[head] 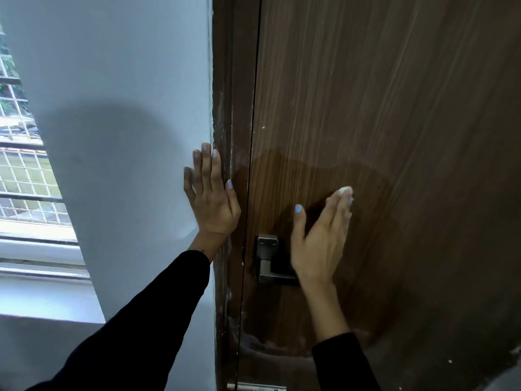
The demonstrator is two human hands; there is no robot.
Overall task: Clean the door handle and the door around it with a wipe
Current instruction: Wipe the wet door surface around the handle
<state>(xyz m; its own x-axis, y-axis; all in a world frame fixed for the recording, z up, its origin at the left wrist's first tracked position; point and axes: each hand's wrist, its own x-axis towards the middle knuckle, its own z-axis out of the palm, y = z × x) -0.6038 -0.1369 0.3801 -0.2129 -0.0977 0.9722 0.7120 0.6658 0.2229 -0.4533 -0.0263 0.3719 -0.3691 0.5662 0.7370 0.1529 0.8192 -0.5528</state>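
Note:
A dark brown wooden door (pixel 394 122) fills the right of the view, with a damp, darker patch around a grey metal lever handle (pixel 267 261). My right hand (pixel 321 238) presses a small white wipe (pixel 345 191) flat against the door, up and to the right of the handle; only the wipe's edge shows past my fingertips. The lever's outer end is hidden behind that hand. My left hand (pixel 210 198) rests flat, fingers spread, on the white wall (pixel 127 108) at the door frame's edge, holding nothing.
The brown door frame (pixel 228 165) with whitish smears runs between wall and door. A window with a metal grille (pixel 25 170) is at the far left, above a white sill. Black sleeves cover both forearms.

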